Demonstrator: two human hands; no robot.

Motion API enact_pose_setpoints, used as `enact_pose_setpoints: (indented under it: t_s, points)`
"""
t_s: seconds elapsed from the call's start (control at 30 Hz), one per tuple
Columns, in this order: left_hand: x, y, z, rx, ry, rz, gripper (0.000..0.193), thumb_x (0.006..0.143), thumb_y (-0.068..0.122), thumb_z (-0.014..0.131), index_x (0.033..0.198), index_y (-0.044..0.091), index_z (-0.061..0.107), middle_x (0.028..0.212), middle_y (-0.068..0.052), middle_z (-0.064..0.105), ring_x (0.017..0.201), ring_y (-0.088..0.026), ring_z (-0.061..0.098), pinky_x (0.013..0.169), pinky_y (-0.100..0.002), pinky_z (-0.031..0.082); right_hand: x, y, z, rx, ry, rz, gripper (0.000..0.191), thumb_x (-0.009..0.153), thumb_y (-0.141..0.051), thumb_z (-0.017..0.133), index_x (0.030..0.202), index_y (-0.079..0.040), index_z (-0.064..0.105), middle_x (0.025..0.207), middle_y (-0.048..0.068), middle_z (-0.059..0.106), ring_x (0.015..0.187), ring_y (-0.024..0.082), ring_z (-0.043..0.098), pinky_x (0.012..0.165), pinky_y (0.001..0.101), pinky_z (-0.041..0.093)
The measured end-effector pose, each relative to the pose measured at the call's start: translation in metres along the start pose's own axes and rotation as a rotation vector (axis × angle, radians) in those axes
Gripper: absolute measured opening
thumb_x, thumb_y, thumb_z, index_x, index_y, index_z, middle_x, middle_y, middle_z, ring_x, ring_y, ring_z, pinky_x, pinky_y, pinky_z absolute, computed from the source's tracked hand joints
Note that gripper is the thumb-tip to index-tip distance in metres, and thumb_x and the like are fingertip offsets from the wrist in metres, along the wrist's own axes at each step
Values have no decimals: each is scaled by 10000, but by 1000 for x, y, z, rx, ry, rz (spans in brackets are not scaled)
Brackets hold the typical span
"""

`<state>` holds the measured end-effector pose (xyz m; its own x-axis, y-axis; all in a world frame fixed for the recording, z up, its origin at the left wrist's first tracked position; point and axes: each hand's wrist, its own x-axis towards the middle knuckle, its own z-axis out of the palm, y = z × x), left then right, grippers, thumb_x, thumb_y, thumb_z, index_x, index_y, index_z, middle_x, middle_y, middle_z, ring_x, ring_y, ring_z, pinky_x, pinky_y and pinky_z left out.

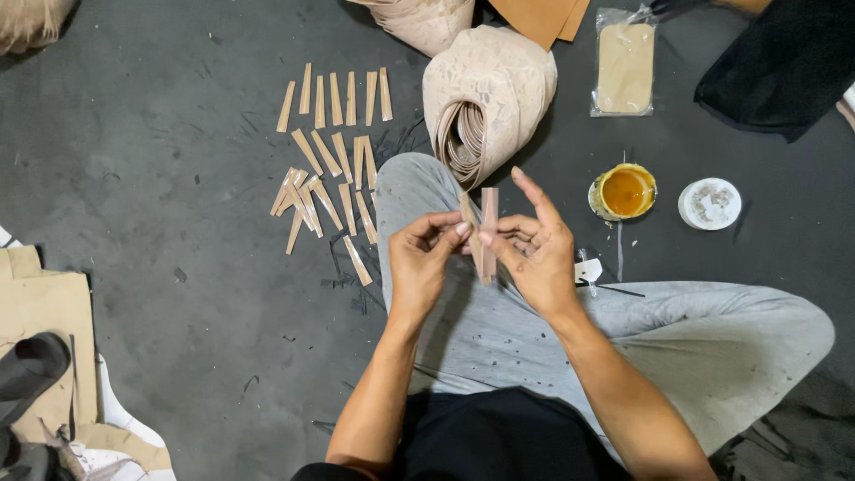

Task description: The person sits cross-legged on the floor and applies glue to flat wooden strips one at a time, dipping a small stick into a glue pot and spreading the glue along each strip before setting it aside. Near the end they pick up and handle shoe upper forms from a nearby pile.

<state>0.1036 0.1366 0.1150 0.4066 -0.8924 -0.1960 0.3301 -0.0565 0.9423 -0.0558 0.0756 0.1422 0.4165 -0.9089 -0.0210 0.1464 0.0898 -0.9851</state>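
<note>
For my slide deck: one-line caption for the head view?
Both hands, left and right, pinch tan strips above a lap, beside cut strips and glue.

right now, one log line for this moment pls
left hand: holds tan strip | right hand: pinches same strip | cut strips: on dark floor | glue pot: open

Matt tan leather-like strips (485, 233) — rough, scuffed grey floor (178, 178).

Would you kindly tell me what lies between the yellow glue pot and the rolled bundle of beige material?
In the head view, only bare dark floor separates the glue pot from the beige roll.
</note>
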Motion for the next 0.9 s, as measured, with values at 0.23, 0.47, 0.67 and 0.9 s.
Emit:
enact_pose_setpoints:
  t_s: [0.23,0.47,0.67,0.9]
  points:
    - [-4,16,-2,443,195,120,196,933,26,720,1112,-43,679,918,-87,734,774,-99,670,694,-252,580,-5,3,-22,143,225,-39,837,917,71,730,1622,-22,289,946,129,739,857,150,714,732,241,554]
    - [-26,29,6,988,304,422,113,965,24,733,1075,35,710,1080,-114,608,800,-238,656,705,-342,536,-20,-3,-42,60,226,-106,826,905,116,734,1610,-5,321,969,125,722,913,151,701,829,258,571]
    - [-51,50,22,1139,297,685,385,855,-149,582,1197,8,666,1163,-153,616,1023,-350,659,869,-403,540,-32,-22,-43,-268,128,-240,786,894,139,725,1573,5,352,1017,134,735,975,175,736,847,281,595]
    - [-62,44,69,629,-200,363,215,939,-1,706,1153,-16,712,1026,-141,721,885,-259,732,759,-328,571,-42,-35,-42,-54,142,-61,861,820,157,737,1570,7,342,935,101,669,863,126,685,807,269,606]
